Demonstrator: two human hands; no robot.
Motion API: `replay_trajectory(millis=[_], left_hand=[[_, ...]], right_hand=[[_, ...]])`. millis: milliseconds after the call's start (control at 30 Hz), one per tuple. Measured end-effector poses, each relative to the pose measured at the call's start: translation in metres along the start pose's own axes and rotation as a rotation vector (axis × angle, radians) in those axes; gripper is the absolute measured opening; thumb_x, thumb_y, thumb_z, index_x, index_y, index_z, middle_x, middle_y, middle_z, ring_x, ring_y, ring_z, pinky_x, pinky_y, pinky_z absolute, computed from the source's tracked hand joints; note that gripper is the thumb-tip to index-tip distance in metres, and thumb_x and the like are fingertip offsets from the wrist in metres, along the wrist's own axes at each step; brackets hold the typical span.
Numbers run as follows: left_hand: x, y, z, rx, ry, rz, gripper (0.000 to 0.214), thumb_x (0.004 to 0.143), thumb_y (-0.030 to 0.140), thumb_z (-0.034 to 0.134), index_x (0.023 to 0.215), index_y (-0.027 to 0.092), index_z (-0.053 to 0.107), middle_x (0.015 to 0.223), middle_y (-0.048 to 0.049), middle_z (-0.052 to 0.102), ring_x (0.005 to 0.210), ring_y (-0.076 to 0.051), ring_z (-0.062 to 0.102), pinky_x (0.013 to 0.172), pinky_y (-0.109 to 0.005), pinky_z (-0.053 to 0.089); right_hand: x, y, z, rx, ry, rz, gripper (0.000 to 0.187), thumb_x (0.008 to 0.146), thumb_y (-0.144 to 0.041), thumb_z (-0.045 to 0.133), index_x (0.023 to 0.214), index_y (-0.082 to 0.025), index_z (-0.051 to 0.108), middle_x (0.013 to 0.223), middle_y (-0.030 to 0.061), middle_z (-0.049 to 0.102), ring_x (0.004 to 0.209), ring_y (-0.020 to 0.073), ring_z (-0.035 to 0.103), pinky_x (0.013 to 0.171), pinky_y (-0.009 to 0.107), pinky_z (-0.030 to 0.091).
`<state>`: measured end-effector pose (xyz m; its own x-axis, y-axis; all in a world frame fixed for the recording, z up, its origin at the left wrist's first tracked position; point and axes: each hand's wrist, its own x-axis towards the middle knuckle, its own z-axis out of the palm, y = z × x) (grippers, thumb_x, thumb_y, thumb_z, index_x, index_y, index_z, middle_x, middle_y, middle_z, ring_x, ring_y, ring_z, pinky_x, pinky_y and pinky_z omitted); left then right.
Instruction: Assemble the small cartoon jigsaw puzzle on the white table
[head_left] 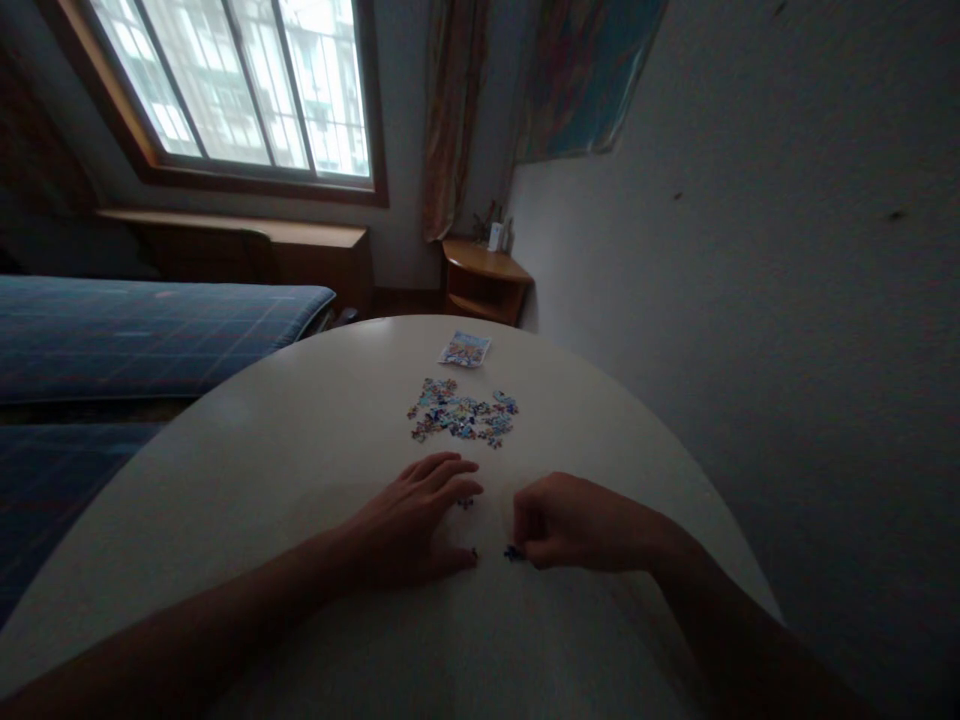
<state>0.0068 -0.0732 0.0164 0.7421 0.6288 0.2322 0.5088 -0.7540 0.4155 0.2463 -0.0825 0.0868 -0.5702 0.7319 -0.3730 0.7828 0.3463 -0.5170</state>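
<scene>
My left hand (416,525) rests on the white table with its fingers spread, the thumb apart from the rest. A small puzzle piece (474,554) shows at the thumb tip, and a few joined or close-lying pieces (466,503) lie beneath the index finger. To the right, my right hand (574,522) is curled, its thumb and finger pinching a dark blue jigsaw puzzle piece (513,553) at the tabletop. Beyond both hands lies a loose heap of colourful jigsaw pieces (466,418). Behind the heap is a small printed picture packet (466,349).
The round white table (262,450) fills the foreground. A bed with a blue checked mattress (150,330) stands to the left, and a wall (750,300) runs along the right. A wooden corner shelf (486,262) sits past the far edge, near a window (240,80).
</scene>
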Motion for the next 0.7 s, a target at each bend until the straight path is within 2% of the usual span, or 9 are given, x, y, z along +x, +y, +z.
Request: replay_trajectory(millis=[300, 700], left_hand=[[-0.0018, -0.0061, 0.0019, 0.014, -0.025, 0.002, 0.065, 0.077, 0.038, 0.073, 0.134, 0.024, 0.045, 0.148, -0.0072, 0.044, 0.14, -0.031, 0.031, 0.113, -0.051, 0.035], [-0.0016, -0.0058, 0.0008, -0.011, -0.01, 0.017, 0.068, 0.076, 0.039, 0.075, 0.135, 0.025, 0.045, 0.146, -0.0088, 0.047, 0.14, -0.032, 0.033, 0.111, -0.052, 0.036]], right_hand=[[0.0049, 0.0, 0.0095, -0.022, 0.047, -0.055, 0.011, 0.068, -0.014, 0.066, 0.076, -0.017, 0.072, 0.071, -0.0009, 0.071, 0.062, 0.0096, 0.06, 0.057, 0.019, 0.036], [0.0001, 0.0012, 0.0034, -0.058, 0.04, -0.001, 0.009, 0.071, -0.015, 0.067, 0.076, -0.018, 0.073, 0.073, 0.001, 0.073, 0.063, 0.0125, 0.062, 0.057, 0.022, 0.038]])
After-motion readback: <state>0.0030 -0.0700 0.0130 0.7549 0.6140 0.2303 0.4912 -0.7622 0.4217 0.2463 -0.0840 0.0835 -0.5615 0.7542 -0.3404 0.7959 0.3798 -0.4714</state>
